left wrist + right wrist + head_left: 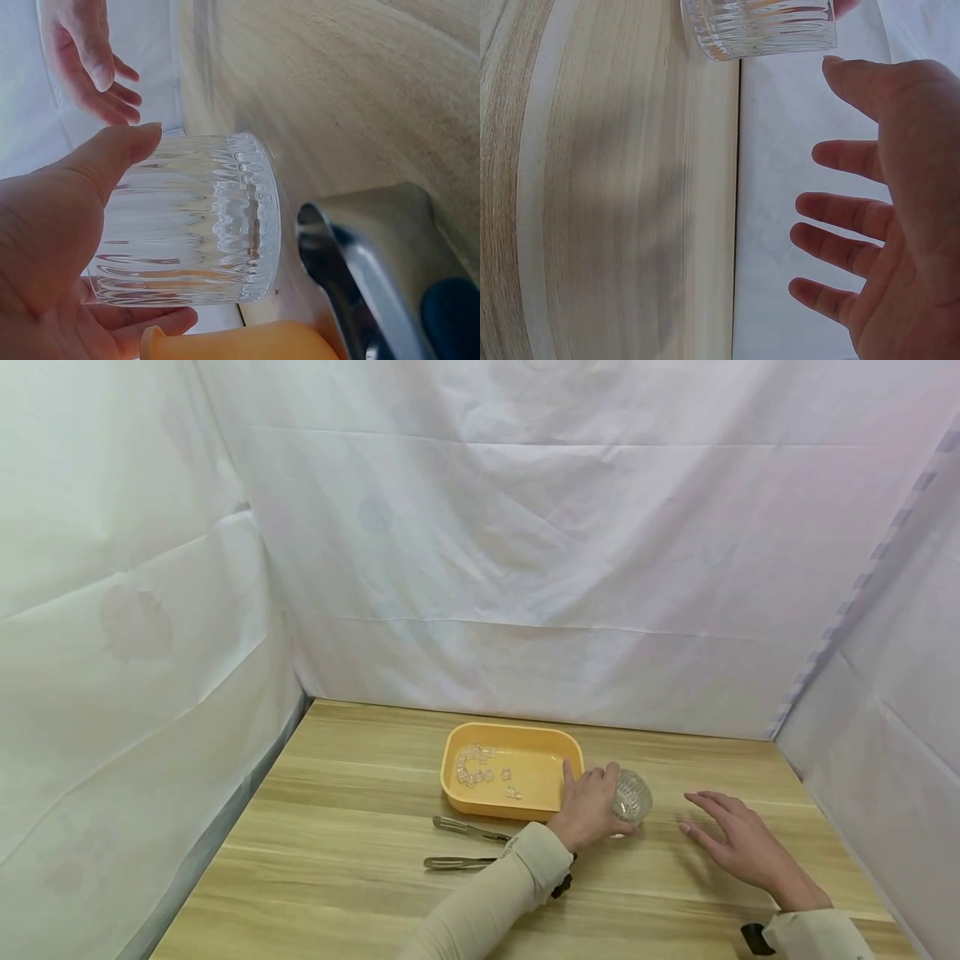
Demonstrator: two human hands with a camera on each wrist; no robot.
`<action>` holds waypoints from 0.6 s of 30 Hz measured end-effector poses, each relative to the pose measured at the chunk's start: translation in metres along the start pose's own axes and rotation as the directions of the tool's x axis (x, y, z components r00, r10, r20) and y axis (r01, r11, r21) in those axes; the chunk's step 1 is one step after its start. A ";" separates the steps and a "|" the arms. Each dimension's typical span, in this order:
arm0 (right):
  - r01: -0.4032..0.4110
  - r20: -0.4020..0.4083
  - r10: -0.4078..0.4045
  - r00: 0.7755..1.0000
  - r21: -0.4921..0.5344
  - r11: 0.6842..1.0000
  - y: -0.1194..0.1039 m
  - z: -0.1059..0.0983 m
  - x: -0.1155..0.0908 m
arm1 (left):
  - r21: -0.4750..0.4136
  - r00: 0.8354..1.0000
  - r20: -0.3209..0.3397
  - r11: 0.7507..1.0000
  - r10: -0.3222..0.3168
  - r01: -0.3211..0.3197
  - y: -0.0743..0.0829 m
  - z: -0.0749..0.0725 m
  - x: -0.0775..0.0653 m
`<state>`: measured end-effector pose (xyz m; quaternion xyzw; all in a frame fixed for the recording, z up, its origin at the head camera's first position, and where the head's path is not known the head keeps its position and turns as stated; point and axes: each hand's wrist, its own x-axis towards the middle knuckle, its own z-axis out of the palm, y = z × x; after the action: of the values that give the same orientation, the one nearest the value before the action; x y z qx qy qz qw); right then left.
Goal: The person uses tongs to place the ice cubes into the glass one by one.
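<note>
1. Glass (633,797), clear and ribbed, is just beyond the right end of the yellow tray, between it and the right hand; whether its base touches the table I cannot tell
2. Left hand (588,807) grips the glass from its left side, thumb on the near side and fingers round the far side, while one finger sticks out by the tray's right end
3. Right hand (742,843) holds nothing: its fingers are spread and slightly bent, near the glass but apart from it, with the thumb on the side toward the wearer
4. Yellow tray (487,807) sits on the wood-grain table (337,827), and small clear cubes (506,774) lie in it, most of them bunched in its left half
5. Metal tongs (459,863) lie in front of the tray, their two arms spread apart and partly hidden behind the left forearm
6. Pale sleeves (487,906) cover both forearms, and white cloth (525,568) hangs behind the table and along its sides
</note>
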<state>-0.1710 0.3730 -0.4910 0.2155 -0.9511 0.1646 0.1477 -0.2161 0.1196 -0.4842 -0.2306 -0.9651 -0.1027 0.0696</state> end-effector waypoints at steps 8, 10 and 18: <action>-0.025 0.026 0.025 0.999 -0.003 1.000 -0.002 -0.002 0.000 | -0.005 0.998 -0.045 0.999 0.042 -0.042 -0.002 0.000 0.001; -0.024 0.025 0.024 0.999 -0.003 1.000 -0.002 -0.002 0.000 | -0.007 0.998 -0.044 0.999 0.051 -0.052 -0.002 0.000 0.000; -0.006 0.005 0.006 1.000 0.001 1.000 -0.001 0.002 -0.001 | -0.076 0.996 -0.051 0.994 0.069 -0.072 -0.003 -0.002 0.000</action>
<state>-0.1699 0.3715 -0.4928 0.2129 -0.9521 0.1652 0.1447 -0.2176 0.1166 -0.4832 -0.2645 -0.9497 -0.1432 0.0875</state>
